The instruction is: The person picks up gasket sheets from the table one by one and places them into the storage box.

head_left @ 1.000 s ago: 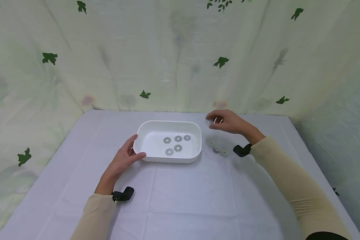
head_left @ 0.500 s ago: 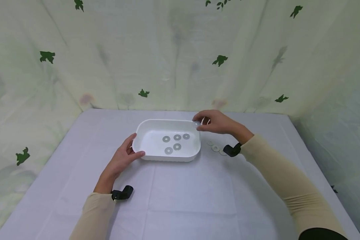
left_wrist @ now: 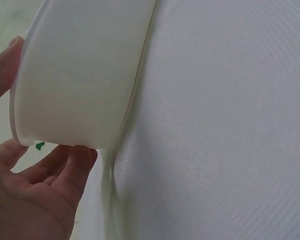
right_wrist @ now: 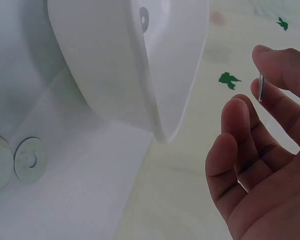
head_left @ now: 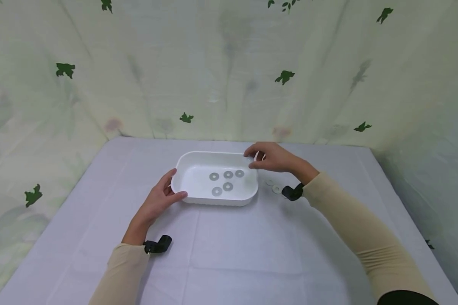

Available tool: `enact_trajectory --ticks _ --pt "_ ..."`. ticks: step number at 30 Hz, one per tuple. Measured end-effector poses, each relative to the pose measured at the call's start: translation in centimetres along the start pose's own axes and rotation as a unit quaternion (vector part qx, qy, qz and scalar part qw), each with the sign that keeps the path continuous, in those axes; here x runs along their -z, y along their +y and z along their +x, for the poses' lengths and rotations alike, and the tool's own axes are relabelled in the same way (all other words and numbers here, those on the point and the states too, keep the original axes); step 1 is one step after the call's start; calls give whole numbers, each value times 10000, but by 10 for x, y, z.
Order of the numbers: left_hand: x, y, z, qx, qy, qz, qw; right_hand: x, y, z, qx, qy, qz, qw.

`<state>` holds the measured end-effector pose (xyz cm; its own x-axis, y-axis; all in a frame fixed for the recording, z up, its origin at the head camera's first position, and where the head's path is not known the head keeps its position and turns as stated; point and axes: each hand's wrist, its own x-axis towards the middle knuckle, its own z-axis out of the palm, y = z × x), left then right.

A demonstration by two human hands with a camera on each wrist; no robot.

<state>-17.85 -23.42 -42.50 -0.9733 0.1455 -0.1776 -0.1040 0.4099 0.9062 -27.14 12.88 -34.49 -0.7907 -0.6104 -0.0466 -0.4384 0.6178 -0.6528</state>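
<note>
A white rectangular tray (head_left: 213, 202) with rounded corners stands on the table. My left hand (head_left: 154, 204) grips its left end, thumb over the near rim and fingers along the side wall. In the left wrist view those fingers press the tray wall (left_wrist: 80, 80). Several flat metal washers (head_left: 213, 193) lie apart on the tray floor. Above the far right corner, my right hand (head_left: 276, 159) pinches one washer (right_wrist: 261, 89) between thumb and index finger, seen edge-on in the right wrist view. The other fingers of that hand are bent with nothing in them.
A few washers (right_wrist: 22, 167) lie on the table right of the tray, partly hidden under the right wrist camera (head_left: 292, 192) in the head view. A white cloth (head_left: 229, 254) covers the table. Behind it hangs a pale curtain (head_left: 206, 76) with green leaf shapes.
My right hand has moved left with its washer, from beyond the tray's right side to over its far right corner. The left hand has kept its hold on the tray.
</note>
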Motion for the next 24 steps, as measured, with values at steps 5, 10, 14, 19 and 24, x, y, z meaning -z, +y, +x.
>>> enact_trajectory --ticks 5,10,14,19,24 --pt "-1 2 0 -8 -9 0 10000 -6 3 3 46 -95 13 9999" --pt "0 2 1 22 29 77 10000 -10 0 6 291 -100 42 9995" --pt "0 2 2 -14 26 85 10000 -12 -2 6 350 -114 81 9993" --pt "0 2 3 -24 42 86 10000 -15 -1 6 339 -163 158 9992" --pt "-1 0 0 -18 59 136 9999 -22 1 6 273 -276 183 9991"
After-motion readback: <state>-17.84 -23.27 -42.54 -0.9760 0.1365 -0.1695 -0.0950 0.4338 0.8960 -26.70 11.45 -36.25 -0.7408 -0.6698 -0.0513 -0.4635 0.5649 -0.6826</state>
